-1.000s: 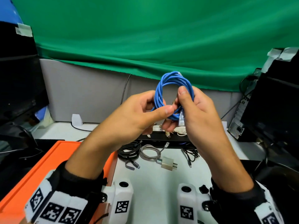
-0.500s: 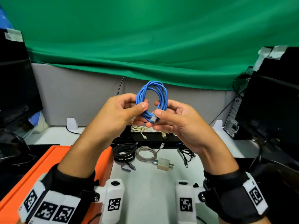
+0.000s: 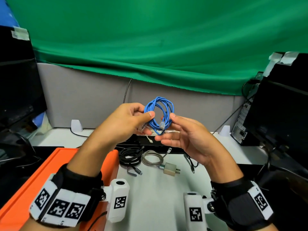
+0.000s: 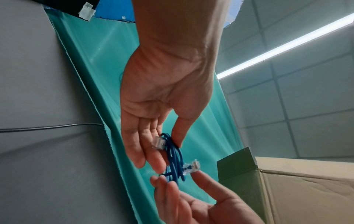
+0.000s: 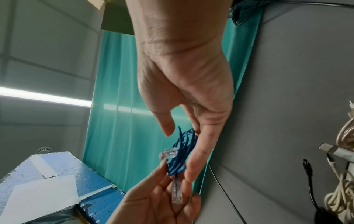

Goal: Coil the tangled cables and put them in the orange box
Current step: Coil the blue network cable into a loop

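Blue network cable (image 3: 159, 114), wound into a small coil, hangs chest-high above the desk, pinched by the left hand (image 3: 128, 120) so loops stay bundled while the right hand (image 3: 181, 135), fingers relaxed, steadies it.

The white bench (image 3: 156, 189) carries an orange box (image 3: 50, 164) at its left, the box's right edge just beside a coiled black cable (image 3: 130, 154). Right of that coil lies a coiled grey cable (image 3: 152, 159), touching it or nearly so, with a small beige plug adapter (image 3: 170, 169) at its near end. A thin black cable (image 3: 191, 162) lies further right. Behind these, a long black strip (image 3: 133, 141) runs across the bench. 2 white wedge-shaped feet (image 3: 76, 125) stand at the back edge, and a computer tower (image 3: 241, 129) stands at the right.
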